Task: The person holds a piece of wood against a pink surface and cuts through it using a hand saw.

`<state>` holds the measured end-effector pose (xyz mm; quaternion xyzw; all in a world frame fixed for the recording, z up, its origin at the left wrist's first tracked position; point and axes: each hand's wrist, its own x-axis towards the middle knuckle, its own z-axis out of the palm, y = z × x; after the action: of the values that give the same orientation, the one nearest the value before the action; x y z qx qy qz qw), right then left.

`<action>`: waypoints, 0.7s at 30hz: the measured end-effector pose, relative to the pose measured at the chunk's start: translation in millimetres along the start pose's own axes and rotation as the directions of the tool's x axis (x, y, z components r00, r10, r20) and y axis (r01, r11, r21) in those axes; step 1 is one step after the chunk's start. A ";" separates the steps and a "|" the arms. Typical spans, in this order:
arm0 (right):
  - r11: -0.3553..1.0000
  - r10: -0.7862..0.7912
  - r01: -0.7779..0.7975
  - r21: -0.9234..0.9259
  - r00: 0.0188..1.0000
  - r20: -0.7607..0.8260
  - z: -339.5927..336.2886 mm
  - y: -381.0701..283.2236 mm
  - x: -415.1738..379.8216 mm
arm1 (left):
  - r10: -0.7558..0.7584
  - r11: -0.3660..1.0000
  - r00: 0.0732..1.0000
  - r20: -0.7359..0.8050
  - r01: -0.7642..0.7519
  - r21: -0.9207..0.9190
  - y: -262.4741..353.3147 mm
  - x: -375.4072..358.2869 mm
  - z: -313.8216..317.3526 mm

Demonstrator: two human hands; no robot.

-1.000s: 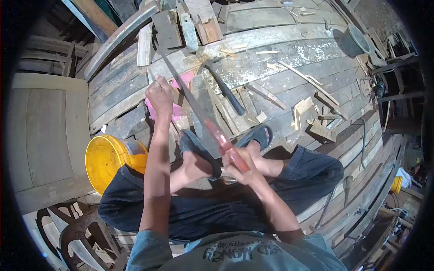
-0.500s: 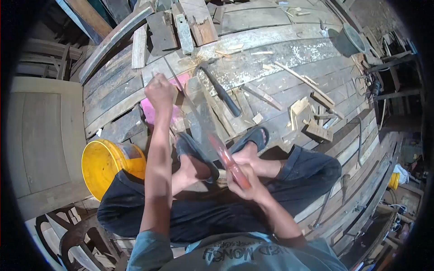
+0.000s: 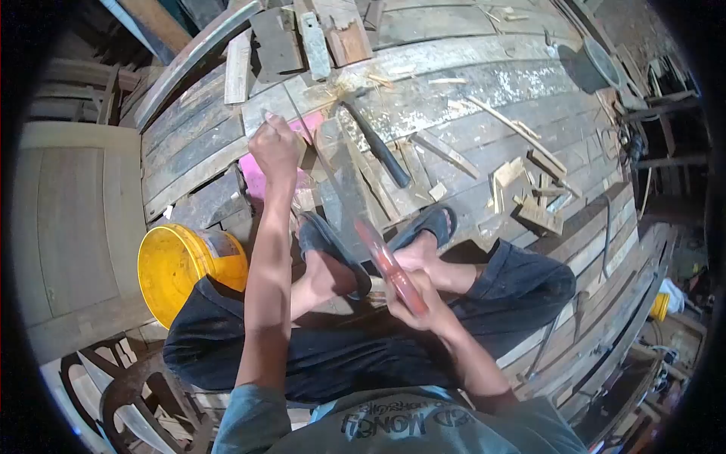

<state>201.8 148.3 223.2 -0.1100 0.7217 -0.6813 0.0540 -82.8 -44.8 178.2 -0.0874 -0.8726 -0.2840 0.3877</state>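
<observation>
My right hand (image 3: pixel 420 299) is wrapped round the reddish, see-through handle (image 3: pixel 389 266) of a handsaw, over my lap. The saw's long thin blade (image 3: pixel 327 163) runs up and left, between my feet and past my left hand. My left hand (image 3: pixel 274 144) is closed in a fist beside the blade, above a bright pink piece (image 3: pixel 255 178). Whatever its fingers hold is hidden. Under and beside the blade lies a grey wooden board (image 3: pixel 344 170). A hammer-like tool with a black handle (image 3: pixel 382 155) rests right of the board, its head hard to make out.
A yellow bucket (image 3: pixel 162 276) stands by my left knee, and a pale wooden panel (image 3: pixel 76 219) is at the far left. Wood blocks (image 3: pixel 276 41) lie ahead. Offcuts (image 3: pixel 541 216) and slivers litter the plank floor (image 3: pixel 454 94) to the right. A grey basin (image 3: pixel 601 60) sits at the upper right.
The whole view has shifted slightly up and to the right. Both hands and the saw keep almost the same places relative to the boards.
</observation>
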 end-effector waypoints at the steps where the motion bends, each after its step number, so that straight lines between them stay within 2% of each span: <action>1: 1.000 0.025 -0.026 -0.010 1.000 -0.007 -0.9 7.8 12.8 | 0.058 0.998 0.998 0.013 -0.058 -0.003 5.7 -4.3 2.2; 3: 0.989 0.122 -0.112 0.099 0.987 -0.102 -0.7 11.9 43.2 | 0.076 0.997 0.997 0.024 -0.077 0.012 9.4 -12.3 6.0; 4: 0.990 0.125 -0.117 0.085 0.987 -0.100 2.6 12.1 39.3 | 0.076 0.996 0.996 0.035 -0.077 0.036 5.1 -13.5 3.5; 5: 0.991 0.122 -0.116 0.061 0.988 -0.099 3.6 12.9 37.4 | 0.075 0.995 0.997 0.037 -0.077 0.056 2.5 -12.6 4.2; 6: 0.993 0.116 -0.113 0.032 0.989 -0.096 2.8 12.2 36.3 | 0.012 0.999 1.000 0.018 -0.013 0.047 9.4 -5.8 -1.8; 9: 0.991 0.003 0.000 0.135 1.000 -0.023 7.9 5.9 -5.9 | -0.055 0.992 0.998 -0.028 0.058 0.109 -12.0 11.5 -3.7; 10: 0.997 -0.022 0.023 0.073 0.999 -0.024 11.8 6.6 -7.6 | -0.004 1.000 0.997 -0.077 0.006 0.023 -7.2 8.4 -0.9; 13: 0.984 0.155 -0.149 0.100 0.986 -0.056 21.2 14.9 21.5 | -0.016 0.990 0.999 -0.032 0.020 0.139 3.9 -5.1 8.0; 14: 0.999 0.035 -0.030 0.045 0.994 -0.105 19.1 29.6 38.1 | 0.077 0.992 0.997 -0.025 -0.074 0.101 7.7 -8.2 8.3; 15: 0.998 0.032 -0.023 0.055 0.985 -0.169 18.6 35.3 47.6 | 0.090 0.991 0.996 -0.011 -0.089 0.095 5.8 -6.8 6.1; 17: 0.992 0.098 -0.085 0.098 0.986 -0.138 14.8 26.2 39.7 | 0.111 0.990 0.994 0.005 -0.111 0.084 -2.2 3.9 -0.3; 18: 0.997 0.060 -0.054 0.053 0.993 -0.104 12.4 20.7 25.0 | -0.029 0.991 1.000 0.012 0.027 0.130 -14.6 2.3 3.9; 19: 1.000 0.021 -0.021 0.007 0.998 -0.061 11.4 16.6 4.6 | 0.001 0.996 1.000 -0.014 0.001 0.091 -13.1 5.5 3.4; 20: 0.998 -0.014 0.016 0.052 0.999 -0.038 11.1 23.5 -10.7 | 0.026 0.998 0.999 -0.036 -0.024 0.058 -10.2 4.3 0.1; 21: 0.993 0.017 -0.013 0.116 0.999 -0.029 11.7 14.4 -10.4 | 0.049 0.999 0.997 -0.054 -0.048 0.026 -7.4 0.6 -0.8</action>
<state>213.3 140.0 207.3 -0.0911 0.6823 -0.7233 0.0548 -85.4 -51.5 175.9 -0.0962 -0.8628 -0.2660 0.4190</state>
